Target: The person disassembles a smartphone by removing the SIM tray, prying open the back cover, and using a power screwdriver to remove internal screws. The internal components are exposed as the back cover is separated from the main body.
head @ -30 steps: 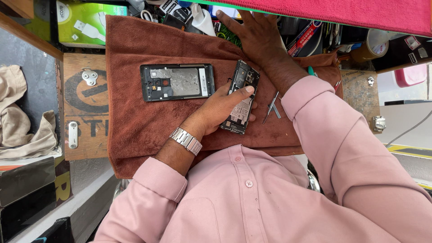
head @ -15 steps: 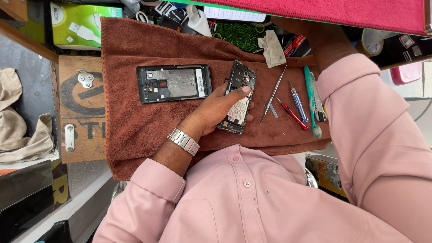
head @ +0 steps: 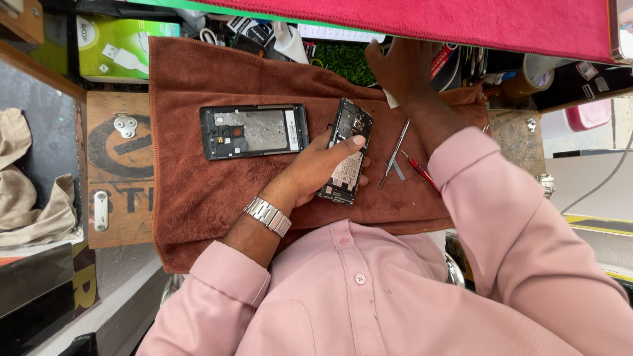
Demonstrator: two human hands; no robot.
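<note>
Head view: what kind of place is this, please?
Probably a phone repair bench: an opened phone held in the left hand, a detached phone frame on a brown towel, tweezers beside them.

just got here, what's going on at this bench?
A person in a pink shirt is working on an opened phone over a brown towel. The left hand holds the opened phone body, its internals and battery exposed, thumb pressing near the top. The right hand reaches to the back of the bench among cluttered parts; what it touches is hidden. A separate phone frame lies flat on the towel beside the left hand. Tweezers and a red-handled tool lie near the right forearm.
</note>
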